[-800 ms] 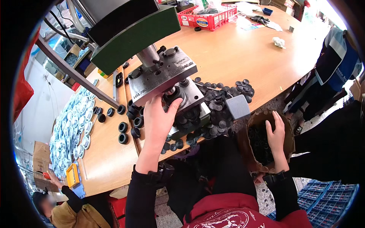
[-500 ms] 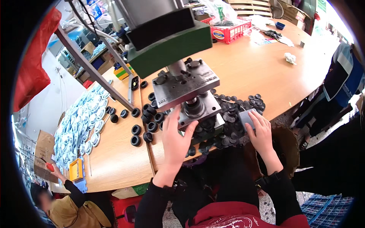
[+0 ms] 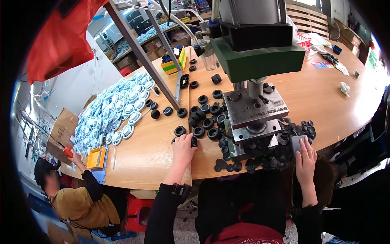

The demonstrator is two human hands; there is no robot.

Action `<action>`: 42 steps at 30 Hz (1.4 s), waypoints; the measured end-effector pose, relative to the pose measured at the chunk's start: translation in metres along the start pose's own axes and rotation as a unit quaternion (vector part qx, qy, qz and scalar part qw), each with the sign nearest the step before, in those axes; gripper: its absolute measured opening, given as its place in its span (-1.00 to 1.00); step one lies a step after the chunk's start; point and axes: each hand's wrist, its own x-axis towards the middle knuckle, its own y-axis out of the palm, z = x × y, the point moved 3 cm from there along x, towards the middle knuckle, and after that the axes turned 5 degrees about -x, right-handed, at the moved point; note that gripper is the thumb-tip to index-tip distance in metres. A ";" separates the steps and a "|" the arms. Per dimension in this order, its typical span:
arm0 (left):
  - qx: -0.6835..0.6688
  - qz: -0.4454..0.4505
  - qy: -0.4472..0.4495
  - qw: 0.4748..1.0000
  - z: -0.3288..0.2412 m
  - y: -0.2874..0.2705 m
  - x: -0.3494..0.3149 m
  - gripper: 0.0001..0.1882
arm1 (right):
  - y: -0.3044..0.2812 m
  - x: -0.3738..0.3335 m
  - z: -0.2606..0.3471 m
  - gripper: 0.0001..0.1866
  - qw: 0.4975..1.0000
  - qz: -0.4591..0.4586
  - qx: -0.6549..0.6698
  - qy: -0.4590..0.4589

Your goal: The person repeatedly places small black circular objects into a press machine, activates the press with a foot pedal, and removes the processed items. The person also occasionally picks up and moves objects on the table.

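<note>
My left hand [image 3: 183, 154] is down on the table left of the press, fingers curled over a small black wheel-like ring [image 3: 194, 141] that is partly hidden under them. Several similar black rings [image 3: 198, 132] lie around it. On the right, my right hand [image 3: 305, 164] rests with fingers stretched over a grey ribbed block [image 3: 298, 143], not wrapped round it. Between my hands stands the press with its green head [image 3: 260, 61] and steel die set [image 3: 256, 107]. Many flat black discs [image 3: 272, 160] are heaped round its base.
A pile of light-blue plastic parts [image 3: 118, 107] covers the left of the table, behind a yellow tray [image 3: 96, 157]. A slanted metal post [image 3: 142, 53] rises left of the press. Another person [image 3: 81, 199] works at lower left, holding a red tool [image 3: 68, 152].
My left hand has moved left from the die to the black rings and closed over one. My right hand stays on the grey block. The view has swung left.
</note>
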 end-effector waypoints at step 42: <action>-0.317 -0.030 0.100 0.943 -0.216 -0.058 0.059 -0.47 | -0.029 -0.120 -0.131 -0.46 0.968 -0.019 -0.053 0.245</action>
